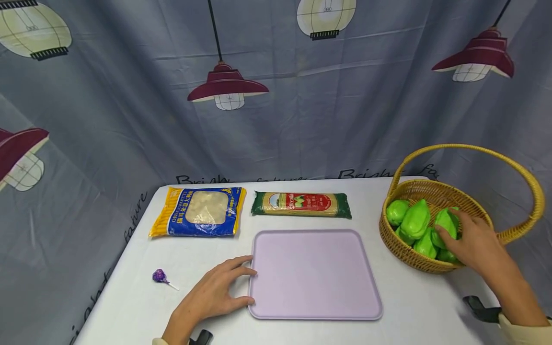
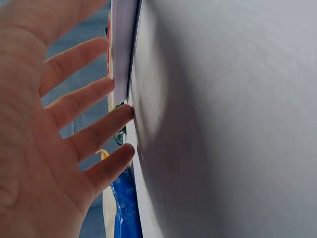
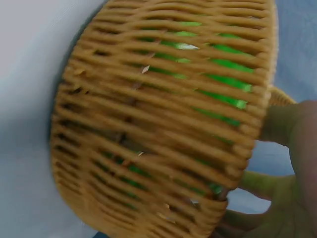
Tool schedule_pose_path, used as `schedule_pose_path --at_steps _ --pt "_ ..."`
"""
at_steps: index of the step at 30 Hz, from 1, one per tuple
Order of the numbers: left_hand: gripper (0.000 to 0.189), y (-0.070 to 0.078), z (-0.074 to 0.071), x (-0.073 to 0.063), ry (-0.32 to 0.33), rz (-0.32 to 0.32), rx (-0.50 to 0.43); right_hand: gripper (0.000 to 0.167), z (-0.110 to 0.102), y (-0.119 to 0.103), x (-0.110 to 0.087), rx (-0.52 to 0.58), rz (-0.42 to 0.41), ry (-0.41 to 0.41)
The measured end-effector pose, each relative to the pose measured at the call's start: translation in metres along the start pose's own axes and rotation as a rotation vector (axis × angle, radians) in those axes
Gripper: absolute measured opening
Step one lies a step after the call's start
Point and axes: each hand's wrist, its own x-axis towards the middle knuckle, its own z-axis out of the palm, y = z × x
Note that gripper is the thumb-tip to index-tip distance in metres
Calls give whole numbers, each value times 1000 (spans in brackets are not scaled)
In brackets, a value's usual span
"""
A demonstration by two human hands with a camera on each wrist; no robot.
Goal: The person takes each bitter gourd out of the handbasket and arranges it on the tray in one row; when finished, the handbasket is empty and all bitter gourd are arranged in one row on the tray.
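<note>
1. The right hand (image 1: 478, 242) has its fingers clamped round a green fruit (image 1: 446, 221) inside the basket (image 1: 403, 253).
2. The left hand (image 1: 213, 292) rests by the tray (image 1: 315, 275), fingers apart.
3. The grip looks made; lifting the fruit clear seems left.
4. Its long axis runs roughly away from the person, far end leaning right; I cannot tell where its tip points.

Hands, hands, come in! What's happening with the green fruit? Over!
Right hand: gripping a green fruit in the basket. Left hand: at left edge of the tray. In the way: maybe basket handle, close by.
</note>
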Motion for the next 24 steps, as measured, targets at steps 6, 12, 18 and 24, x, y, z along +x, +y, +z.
schedule_pose_path --at_steps 6,12,18,24 --pt "52 -1 -1 0 -9 6 0 87 -2 1 2 -6 -33 -80" --pt "53 -3 -3 0 -38 0 4 84 -2 -2 1 23 -50 -64" --pt "56 -5 -5 -1 -37 21 10 83 -3 -5 -2 33 -57 -28" --pt "62 -4 -5 -1 -66 -1 15 87 -6 -16 -5 43 -80 51"
